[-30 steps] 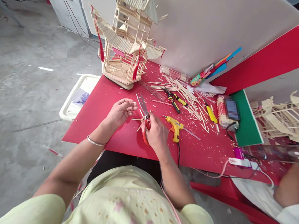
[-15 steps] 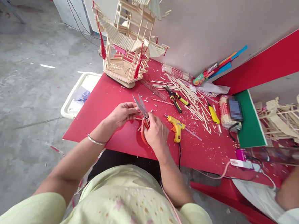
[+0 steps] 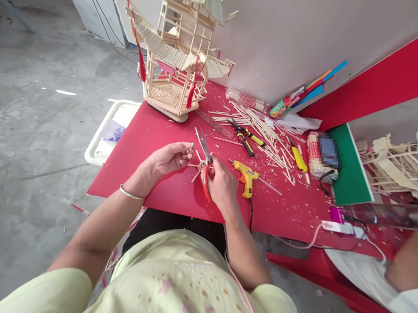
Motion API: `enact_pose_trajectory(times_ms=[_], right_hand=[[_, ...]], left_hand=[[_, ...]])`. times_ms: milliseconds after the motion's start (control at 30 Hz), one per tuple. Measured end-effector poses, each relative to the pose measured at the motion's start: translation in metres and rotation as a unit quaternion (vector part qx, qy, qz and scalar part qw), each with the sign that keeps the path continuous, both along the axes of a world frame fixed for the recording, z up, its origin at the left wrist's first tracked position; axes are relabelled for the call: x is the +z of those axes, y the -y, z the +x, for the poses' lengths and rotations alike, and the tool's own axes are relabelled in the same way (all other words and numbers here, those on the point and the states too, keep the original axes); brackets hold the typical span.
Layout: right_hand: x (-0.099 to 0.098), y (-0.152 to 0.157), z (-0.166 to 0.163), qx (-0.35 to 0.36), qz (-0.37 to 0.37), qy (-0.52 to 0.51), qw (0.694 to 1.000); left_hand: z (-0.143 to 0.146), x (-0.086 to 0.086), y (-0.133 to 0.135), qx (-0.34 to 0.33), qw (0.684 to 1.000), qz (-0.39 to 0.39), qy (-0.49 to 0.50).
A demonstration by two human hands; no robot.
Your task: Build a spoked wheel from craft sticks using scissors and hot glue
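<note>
My right hand (image 3: 224,185) grips a pair of scissors (image 3: 206,179) by the red handles, its two blades spread apart and pointing away from me. My left hand (image 3: 168,158) is just left of the blades, thumb and forefinger pinched on a tiny pale bit (image 3: 191,146); it looks like a short stick end, too small to be sure. On the red table below, a small star-like frame of sticks (image 3: 196,171) lies partly behind the scissors and right hand. A yellow glue gun (image 3: 246,176) rests just right of my right hand, a glue stick in its back.
A tall stick-built pagoda model (image 3: 173,95) with red tassels stands at the table's back left. Loose sticks (image 3: 263,131), pliers (image 3: 244,140) and a yellow utility knife (image 3: 298,158) lie to the right. A power strip (image 3: 342,229) sits near another person's arm (image 3: 406,263).
My left hand has drawn slightly away from the scissors, turning its palm more upward. The scissors have shifted slightly right, and more of the star-like stick frame shows.
</note>
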State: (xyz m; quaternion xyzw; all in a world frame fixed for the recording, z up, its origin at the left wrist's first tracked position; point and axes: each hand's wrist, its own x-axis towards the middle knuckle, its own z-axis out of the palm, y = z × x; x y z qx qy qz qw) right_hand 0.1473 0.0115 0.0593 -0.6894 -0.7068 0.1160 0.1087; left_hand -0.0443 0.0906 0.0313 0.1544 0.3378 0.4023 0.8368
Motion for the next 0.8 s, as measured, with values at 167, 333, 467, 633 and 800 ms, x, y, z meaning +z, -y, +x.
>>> enact_pose_trajectory(times_ms=[167,333,467,633,800], right_hand=[[0.001,0.001,-0.003,0.008,-0.020,-0.003,1.000],[0.002,0.002,-0.004,0.013,-0.022,0.002,1.000],[-0.001,0.003,-0.005,0.023,-0.015,-0.002,1.000],[-0.003,0.005,-0.009,0.030,-0.006,-0.004,1.000],[-0.004,0.004,-0.014,0.039,-0.001,0.003,0.999]], left_hand=[[-0.001,0.002,0.000,0.009,1.000,0.001,-0.004],[-0.001,0.000,0.001,0.013,1.000,0.011,-0.011],[0.000,-0.006,0.001,0.025,0.999,0.032,-0.012],[0.003,-0.012,0.001,0.046,0.997,0.061,-0.004],[0.003,-0.015,0.001,0.043,0.996,0.074,-0.002]])
